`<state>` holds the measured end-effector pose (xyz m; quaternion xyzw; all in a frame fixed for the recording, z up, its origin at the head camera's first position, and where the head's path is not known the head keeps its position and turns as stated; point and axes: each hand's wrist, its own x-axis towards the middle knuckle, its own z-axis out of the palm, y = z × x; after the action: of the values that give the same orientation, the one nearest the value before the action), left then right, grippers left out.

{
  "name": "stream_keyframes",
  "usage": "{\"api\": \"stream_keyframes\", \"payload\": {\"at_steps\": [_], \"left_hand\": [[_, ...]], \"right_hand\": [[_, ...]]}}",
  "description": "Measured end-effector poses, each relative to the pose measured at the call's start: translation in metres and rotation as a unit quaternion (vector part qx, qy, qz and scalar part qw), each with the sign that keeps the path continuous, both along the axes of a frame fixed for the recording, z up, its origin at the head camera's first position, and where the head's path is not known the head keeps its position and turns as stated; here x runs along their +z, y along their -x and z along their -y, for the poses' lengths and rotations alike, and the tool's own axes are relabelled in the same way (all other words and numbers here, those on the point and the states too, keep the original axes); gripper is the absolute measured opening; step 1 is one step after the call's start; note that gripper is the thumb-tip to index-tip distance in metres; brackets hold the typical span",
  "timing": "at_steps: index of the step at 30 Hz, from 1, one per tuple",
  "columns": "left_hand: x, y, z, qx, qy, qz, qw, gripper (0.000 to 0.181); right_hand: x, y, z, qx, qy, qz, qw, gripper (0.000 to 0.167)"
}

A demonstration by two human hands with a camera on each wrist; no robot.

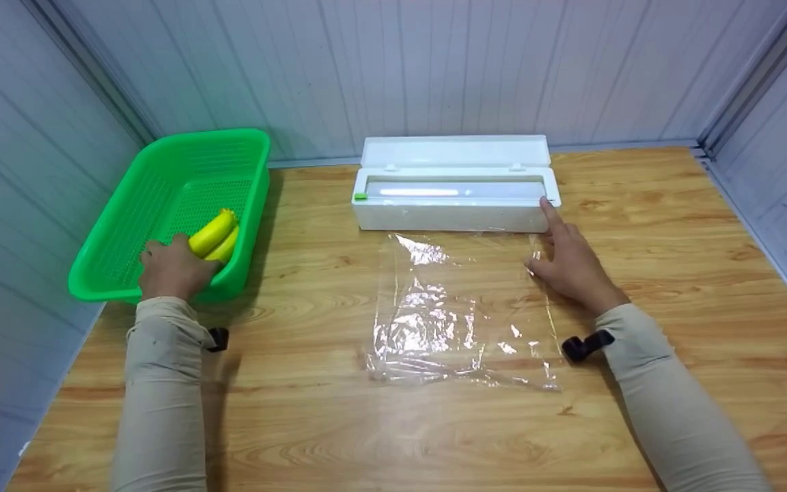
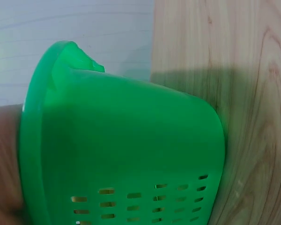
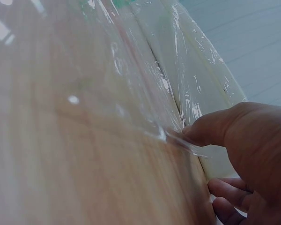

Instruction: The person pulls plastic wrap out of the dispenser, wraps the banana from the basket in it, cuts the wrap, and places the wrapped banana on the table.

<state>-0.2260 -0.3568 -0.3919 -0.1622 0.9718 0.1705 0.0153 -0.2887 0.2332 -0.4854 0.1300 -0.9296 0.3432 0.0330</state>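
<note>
My left hand [image 1: 175,270] reaches over the near rim of a green plastic basket [image 1: 86,273] and grips yellow bananas [image 1: 210,234] at their near end. It hides that end, and in the left wrist view the basket wall [image 2: 131,136] blocks the bananas. A white cling film box [image 1: 451,217] stands with its lid up. Clear plastic film [image 1: 427,321] runs from its front onto the table. My right hand [image 1: 574,263] touches the box's right front corner with an outstretched index finger. In the right wrist view, the thumb [image 3: 203,131] meets the film beside the box.
A green slider [image 1: 361,197] sits at the left end of the box's front edge. Pale panelled walls [image 1: 448,68] stand behind and at both sides of the wooden table [image 1: 298,424]. Black wrist cameras [image 1: 581,347] are strapped to both sleeves.
</note>
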Motion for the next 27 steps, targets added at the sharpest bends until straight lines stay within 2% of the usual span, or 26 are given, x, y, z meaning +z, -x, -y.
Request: {"api": "stream_keyframes", "payload": {"at_steps": [15,27], "left_hand": [[-0.0029,0.0015,0.0007,0.005,0.010,-0.016,0.9998,0.070],[-0.0063,0.0001,-0.0010,0.004,0.009,-0.042,0.9991,0.071]], "right_hand": [[0.0001,0.0002,0.0002,-0.005,-0.005,0.007,1.0000,0.108],[-0.0003,-0.0008,-0.0012,0.003,-0.005,-0.004,1.0000,0.108]]}}
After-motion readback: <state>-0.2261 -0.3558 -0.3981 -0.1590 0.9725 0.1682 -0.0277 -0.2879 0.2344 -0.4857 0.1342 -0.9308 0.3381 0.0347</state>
